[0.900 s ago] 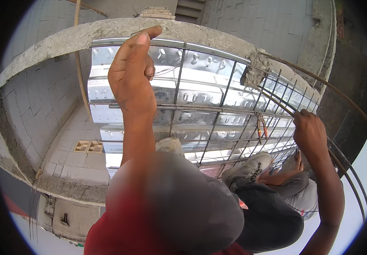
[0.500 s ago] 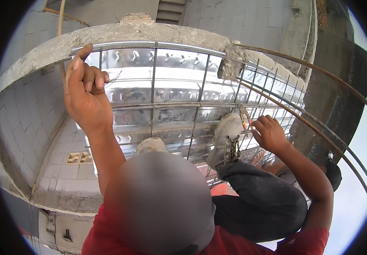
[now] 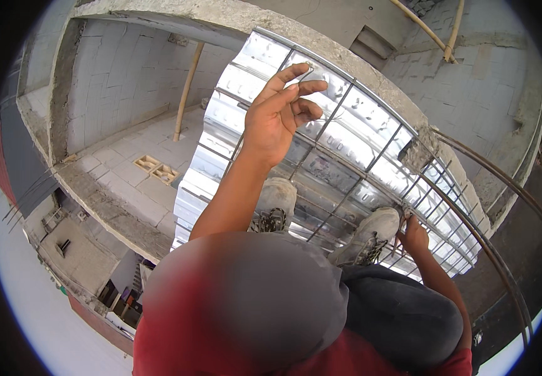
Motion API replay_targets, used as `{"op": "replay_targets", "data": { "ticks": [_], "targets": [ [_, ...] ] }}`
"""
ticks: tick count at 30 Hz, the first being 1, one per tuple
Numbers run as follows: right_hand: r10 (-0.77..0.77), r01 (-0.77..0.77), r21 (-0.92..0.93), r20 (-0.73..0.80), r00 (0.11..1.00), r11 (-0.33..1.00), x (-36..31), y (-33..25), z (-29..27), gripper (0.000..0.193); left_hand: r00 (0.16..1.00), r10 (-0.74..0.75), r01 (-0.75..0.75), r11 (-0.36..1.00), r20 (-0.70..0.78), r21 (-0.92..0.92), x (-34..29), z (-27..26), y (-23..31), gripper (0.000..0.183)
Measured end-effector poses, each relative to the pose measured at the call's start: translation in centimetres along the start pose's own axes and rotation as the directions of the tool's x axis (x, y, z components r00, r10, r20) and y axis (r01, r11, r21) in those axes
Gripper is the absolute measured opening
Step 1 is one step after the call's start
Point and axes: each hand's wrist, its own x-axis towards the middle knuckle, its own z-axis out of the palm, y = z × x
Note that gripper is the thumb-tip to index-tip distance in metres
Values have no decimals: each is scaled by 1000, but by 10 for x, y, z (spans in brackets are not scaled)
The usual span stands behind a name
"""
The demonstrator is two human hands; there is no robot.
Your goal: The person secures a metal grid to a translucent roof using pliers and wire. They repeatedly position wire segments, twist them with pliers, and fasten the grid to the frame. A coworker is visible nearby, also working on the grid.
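Observation:
My left hand (image 3: 272,125) is raised over the steel mesh, its fingers curled and partly spread. Thin tie wire (image 3: 335,118) sticks out from between those fingers. Low on the right, beside my right shoe (image 3: 371,235), my right hand (image 3: 415,237) is closed around a pair of pincers (image 3: 406,213), with the jaws up against the bars. Part of the pincers is covered by my fingers. Under both hands, the rebar mesh (image 3: 344,97) lies over shiny corrugated metal decking (image 3: 221,113).
A rough concrete beam (image 3: 371,78) borders the decking on the far side. Long bent rebars (image 3: 471,153) stick out at the right. My left shoe (image 3: 277,199) stands on the mesh. To the left, a drop opens to a lower floor with hollow blocks (image 3: 156,170) and a bamboo pole (image 3: 189,91).
The view has swung round, so the decking lies further right and tilted. My right hand has moved down over the pincers by the shoe. My left hand remains raised with the wire.

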Motion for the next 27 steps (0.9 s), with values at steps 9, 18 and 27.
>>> {"op": "replay_targets", "data": {
  "ticks": [9, 18, 27],
  "targets": [
    [-187, 188, 17, -41, 982, 982, 10, 13, 9, 60, 935, 234, -101, 897, -267, 431, -59, 25, 45, 33],
    [-329, 334, -24, 119, 937, 942, -17, -25, -57, 38, 836, 538, -85, 318, -106, 944, -147, 89, 165, 33],
    [-445, 467, -112, 172, 879, 877, 2, -28, -66, 37, 845, 532, -116, 108, 41, 987, -206, 160, 238, 34]
  ]
}}
